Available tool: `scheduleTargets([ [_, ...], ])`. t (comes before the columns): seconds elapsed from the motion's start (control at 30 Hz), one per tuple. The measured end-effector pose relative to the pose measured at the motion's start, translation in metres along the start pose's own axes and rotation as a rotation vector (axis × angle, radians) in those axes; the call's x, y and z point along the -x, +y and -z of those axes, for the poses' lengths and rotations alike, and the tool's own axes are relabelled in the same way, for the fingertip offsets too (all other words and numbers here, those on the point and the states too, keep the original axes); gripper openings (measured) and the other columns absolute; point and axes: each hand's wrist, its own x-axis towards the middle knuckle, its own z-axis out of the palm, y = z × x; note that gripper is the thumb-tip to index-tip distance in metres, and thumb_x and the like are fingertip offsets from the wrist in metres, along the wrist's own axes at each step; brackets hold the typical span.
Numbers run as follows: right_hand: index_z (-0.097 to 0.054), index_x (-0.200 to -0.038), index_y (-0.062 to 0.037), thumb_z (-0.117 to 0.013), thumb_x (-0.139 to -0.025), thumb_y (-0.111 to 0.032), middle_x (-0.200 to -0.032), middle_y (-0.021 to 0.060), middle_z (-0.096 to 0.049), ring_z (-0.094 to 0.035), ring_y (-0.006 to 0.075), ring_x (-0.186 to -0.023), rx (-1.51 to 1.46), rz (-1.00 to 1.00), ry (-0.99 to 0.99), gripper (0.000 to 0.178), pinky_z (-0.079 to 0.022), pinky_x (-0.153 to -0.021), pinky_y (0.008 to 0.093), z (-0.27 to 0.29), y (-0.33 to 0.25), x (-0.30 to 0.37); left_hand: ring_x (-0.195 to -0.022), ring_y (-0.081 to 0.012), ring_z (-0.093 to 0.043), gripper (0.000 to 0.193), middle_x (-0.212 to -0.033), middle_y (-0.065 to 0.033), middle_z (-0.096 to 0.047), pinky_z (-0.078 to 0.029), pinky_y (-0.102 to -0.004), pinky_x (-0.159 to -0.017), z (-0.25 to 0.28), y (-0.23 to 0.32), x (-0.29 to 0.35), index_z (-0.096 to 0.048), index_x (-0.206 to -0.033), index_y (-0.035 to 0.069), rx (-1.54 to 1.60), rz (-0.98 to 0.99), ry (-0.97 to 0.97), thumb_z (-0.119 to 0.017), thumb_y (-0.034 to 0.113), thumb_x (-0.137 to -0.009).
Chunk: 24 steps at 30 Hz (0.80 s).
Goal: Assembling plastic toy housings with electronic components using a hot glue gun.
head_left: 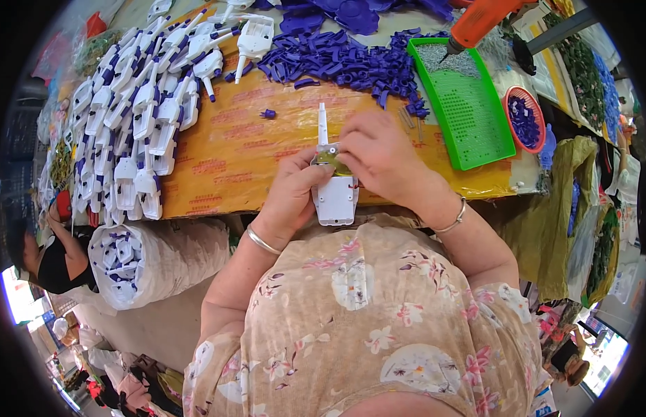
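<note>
A white plastic housing with a boxy lower end and a long narrow neck lies at the table's near edge, its neck pointing away from me. My left hand grips its left side, the thumb pressing on a small greenish-yellow piece in its middle. Over the right side of that piece, the fingers of my right hand are closed in a pinch; what they hold is hidden. A short red wire shows at the housing's right edge. A small purple part lies to the left of the neck.
Many white-and-purple housings are piled at the left. Small purple parts heap at the back. A green tray of screws, an orange electric screwdriver above it and a red basket stand right. A sack holds more housings.
</note>
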Motion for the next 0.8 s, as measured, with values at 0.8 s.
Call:
scheduleTargets([
  [0.8, -0.05, -0.121, 0.0052, -0.054, -0.082, 0.003, -0.114, 0.0101, -0.06, -0.057, 0.0186, -0.108, -1.088, -0.157, 0.51, 0.039, -0.044, -0.092, 0.0304, 0.123, 0.089, -0.013, -0.085, -0.0227, -0.066, 0.032, -0.1, -0.0158, -0.064, -0.055, -0.0321, -0.075, -0.009, 0.0, -0.025, -0.054, -0.113, -0.008, -0.114, -0.05, -0.006, -0.048, -0.003, -0.082],
])
